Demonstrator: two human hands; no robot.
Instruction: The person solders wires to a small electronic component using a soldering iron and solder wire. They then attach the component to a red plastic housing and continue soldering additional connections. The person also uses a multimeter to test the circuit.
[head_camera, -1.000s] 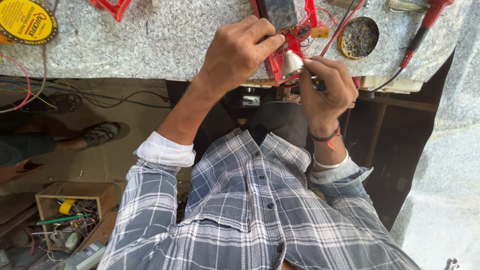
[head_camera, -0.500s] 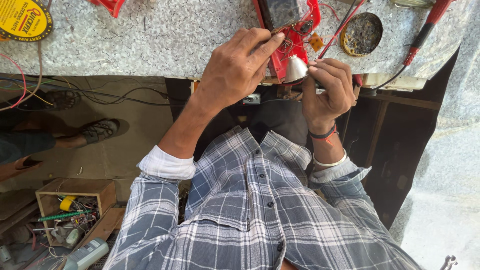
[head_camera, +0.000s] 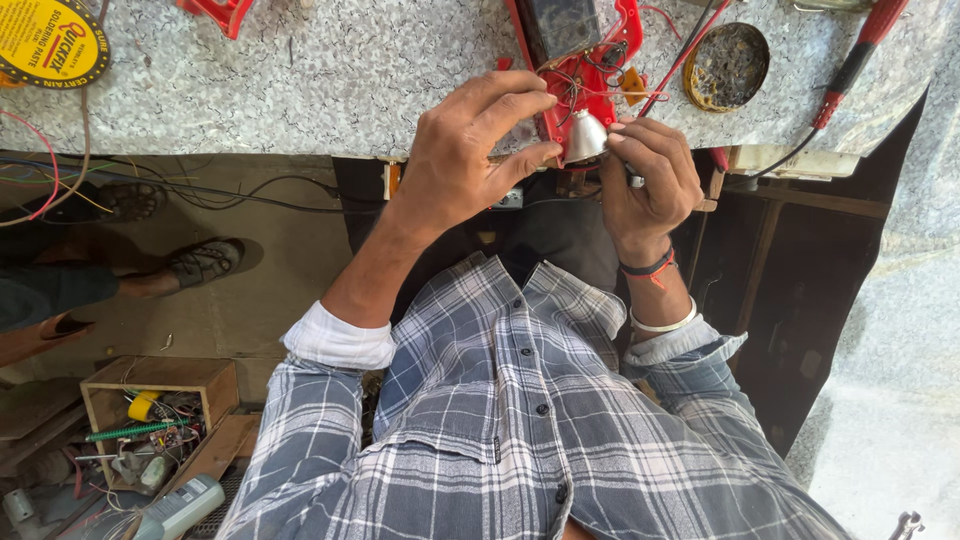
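A red plastic device (head_camera: 585, 75) lies open at the near edge of the speckled stone table (head_camera: 330, 80), with a dark block, thin wires and a silvery cone reflector (head_camera: 585, 137) on it. My left hand (head_camera: 465, 150) grips the device's near left edge with thumb and fingers. My right hand (head_camera: 650, 180) is curled around a thin tool whose end shows between the fingers. Its fingertips touch the right side of the reflector.
A round tin of dark paste (head_camera: 727, 65) and a red-handled tool with a cord (head_camera: 850, 65) lie to the right of the device. A yellow round tin (head_camera: 45, 40) sits far left. Another person's sandalled feet (head_camera: 200, 262) and a wooden box of parts (head_camera: 150, 420) are on the floor.
My left hand's fingers have slid down to the device's near edge. My right hand has risen until its fingertips meet the reflector.
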